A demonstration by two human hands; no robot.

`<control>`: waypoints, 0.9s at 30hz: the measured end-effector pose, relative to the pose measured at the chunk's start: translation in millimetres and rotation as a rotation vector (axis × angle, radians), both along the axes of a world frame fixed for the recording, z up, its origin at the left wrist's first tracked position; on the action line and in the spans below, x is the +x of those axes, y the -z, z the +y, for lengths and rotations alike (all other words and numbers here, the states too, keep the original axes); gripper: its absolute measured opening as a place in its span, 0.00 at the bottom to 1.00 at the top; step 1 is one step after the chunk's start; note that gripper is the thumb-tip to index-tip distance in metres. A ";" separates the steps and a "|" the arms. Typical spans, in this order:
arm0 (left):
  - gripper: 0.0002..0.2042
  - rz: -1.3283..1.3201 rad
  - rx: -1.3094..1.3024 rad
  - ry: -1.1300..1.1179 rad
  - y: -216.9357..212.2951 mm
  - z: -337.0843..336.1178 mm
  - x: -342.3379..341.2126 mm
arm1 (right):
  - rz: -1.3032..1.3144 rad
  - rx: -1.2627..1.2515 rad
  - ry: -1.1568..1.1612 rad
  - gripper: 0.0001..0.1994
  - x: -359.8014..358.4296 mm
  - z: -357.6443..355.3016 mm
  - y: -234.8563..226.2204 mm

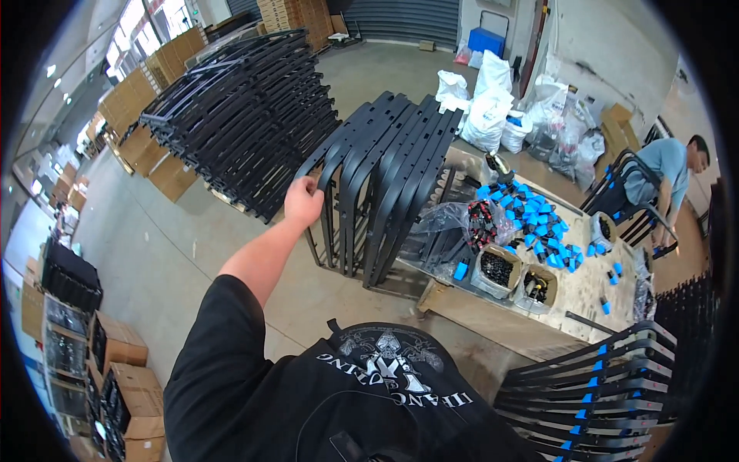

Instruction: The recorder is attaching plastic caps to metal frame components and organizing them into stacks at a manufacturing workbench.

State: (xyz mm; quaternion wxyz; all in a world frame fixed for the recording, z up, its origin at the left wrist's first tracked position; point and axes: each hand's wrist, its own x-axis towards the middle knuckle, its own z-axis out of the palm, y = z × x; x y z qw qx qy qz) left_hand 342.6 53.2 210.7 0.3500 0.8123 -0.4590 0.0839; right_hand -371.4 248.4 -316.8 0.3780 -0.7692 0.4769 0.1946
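My left hand (304, 203) reaches forward from a black sleeve, its fingers curled around the bent corner of the nearest-left black metal frame (314, 160). That frame stands upright at the left end of a row of several matching black frames (389, 173) with rounded corners and small holes along their top bars. The row stands on the floor against the left end of a worktable (566, 296). My right hand is out of view.
Blue-and-black parts (531, 219), red-and-black parts (483, 223) and two boxes of small black parts (496, 269) cover the worktable. Stacked frames stand behind left (239, 115) and near right (593, 393). White sacks (489, 100) sit behind. A co-worker (662, 177) bends at far right.
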 end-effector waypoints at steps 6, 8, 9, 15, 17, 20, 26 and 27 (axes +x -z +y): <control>0.15 -0.107 -0.115 0.087 9.6 -134.9 34.8 | -0.396 0.307 1.023 0.07 64.6 -110.7 -152.5; 0.17 -0.055 -0.074 0.127 2.5 -159.9 44.5 | -0.496 0.501 1.402 0.07 88.0 -134.1 -181.0; 0.18 -0.059 -0.100 0.134 1.9 -168.1 49.8 | -0.492 0.504 1.400 0.07 93.4 -140.0 -185.5; 0.28 0.043 0.132 -0.096 16.1 -179.6 86.0 | -0.434 0.516 1.383 0.09 58.3 -84.5 -89.5; 0.31 0.075 0.285 -0.098 -8.8 -185.9 99.7 | -0.359 0.494 1.370 0.11 32.8 -44.7 -54.1; 0.38 0.113 0.422 -0.099 -10.0 -184.9 172.0 | -0.027 0.137 0.737 0.14 -4.8 -31.8 -60.2; 0.36 0.604 0.247 0.009 2.1 -141.8 280.0 | -0.051 0.089 1.115 0.18 15.6 -26.7 -80.0; 0.35 0.552 0.288 0.022 11.0 -139.0 287.5 | 0.205 -0.262 0.513 0.18 13.1 -14.9 -83.0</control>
